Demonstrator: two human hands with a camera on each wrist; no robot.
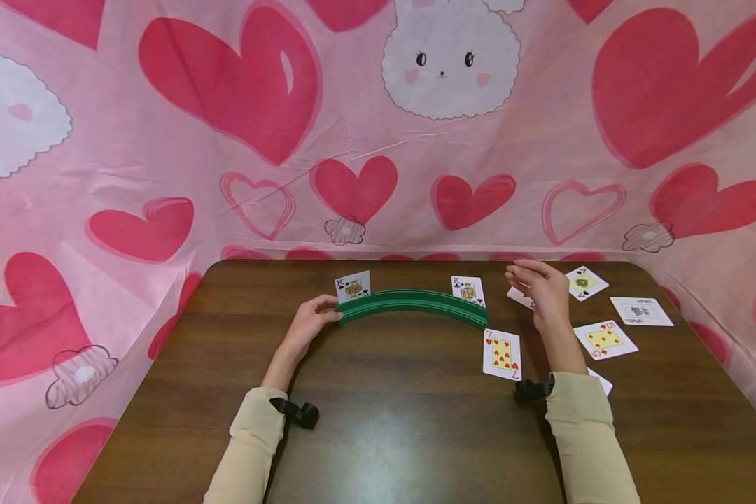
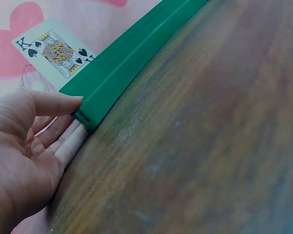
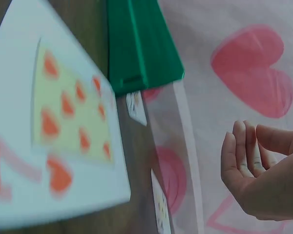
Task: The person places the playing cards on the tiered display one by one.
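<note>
A curved green card holder (image 1: 409,301) lies across the table. My left hand (image 1: 309,323) pinches its left end, thumb on the near face and fingers behind and below, as the left wrist view shows. A king of spades (image 2: 56,51) stands up out of the holder beside that hand. Another king (image 1: 468,288) shows behind the right end, its lower edge hidden. My right hand (image 1: 544,294) is raised to the right of the holder, fingers loosely bent and holding nothing. Nearest to it are a seven of hearts (image 1: 502,355) and a card (image 1: 520,297) that it partly covers.
Farther right lie a seven of spades (image 1: 584,283), a joker-like card (image 1: 641,311) and a five of diamonds (image 1: 606,340). One more card (image 1: 600,380) is half hidden by the right sleeve. A pink heart-patterned cloth (image 1: 378,210) hangs behind the wooden table (image 1: 378,420).
</note>
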